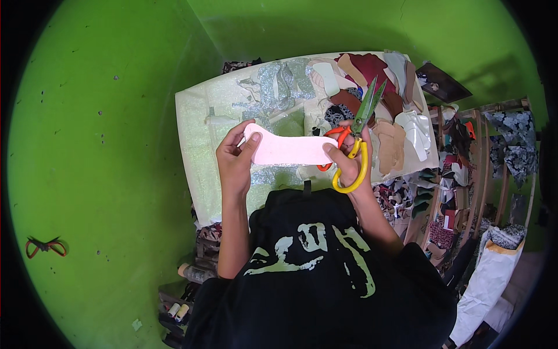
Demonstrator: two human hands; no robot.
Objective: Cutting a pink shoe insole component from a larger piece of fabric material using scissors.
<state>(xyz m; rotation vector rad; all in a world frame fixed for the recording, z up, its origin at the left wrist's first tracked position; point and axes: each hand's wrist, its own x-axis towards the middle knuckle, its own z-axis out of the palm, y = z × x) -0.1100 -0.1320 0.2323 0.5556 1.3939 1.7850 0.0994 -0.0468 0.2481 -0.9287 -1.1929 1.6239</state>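
A pale pink insole-shaped piece [290, 148] is stretched level between both hands above the table. My left hand [237, 152] pinches its left end, thumb on top. My right hand [349, 158] pinches the right end between thumb and fingers. Scissors [350, 185] with one yellow and one orange handle also hang in my right hand, their blades pointing up and away to the right. The blades look slightly apart. Fingers behind the pink piece are partly hidden.
A pale table [195, 134] carries cut-out pieces: tan ones [388, 145], white ones [414, 135] and dark red fabric [372, 67]. On the right stands a wooden rack [474, 174] with scraps. A white sack [488, 279] leans nearby. Thread spools [181, 313] and a bottle [196, 273] lie lower left.
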